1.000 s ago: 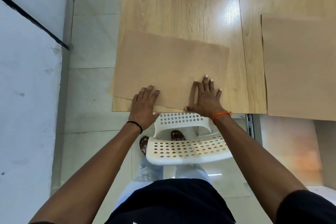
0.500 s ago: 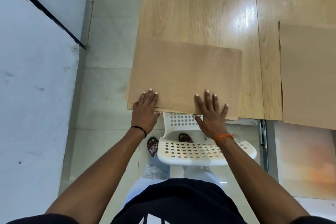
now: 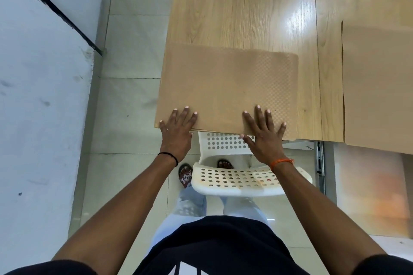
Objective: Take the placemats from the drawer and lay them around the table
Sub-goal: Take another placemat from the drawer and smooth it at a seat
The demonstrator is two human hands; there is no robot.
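Right now both hands lie flat with straight, spread fingers on the near edge of the tan placemat [image 3: 228, 91], the left hand [image 3: 177, 130] at its near-left corner, the right hand [image 3: 264, 136] towards its near-right, neither grasping anything. It sits on the wooden table [image 3: 241, 13] at the near-left, above the white chair [image 3: 237, 179]. To finish well, I'd press lightly, square its near edge with the table's, then smooth outward. A second placemat [image 3: 380, 87] lies well apart on the right.

Placemat [image 3: 228, 89] on worktop [image 3: 241, 11] near-left corner; second placemat [image 3: 377, 87] right, apart; chair [image 3: 237, 176] before the worktop edge.
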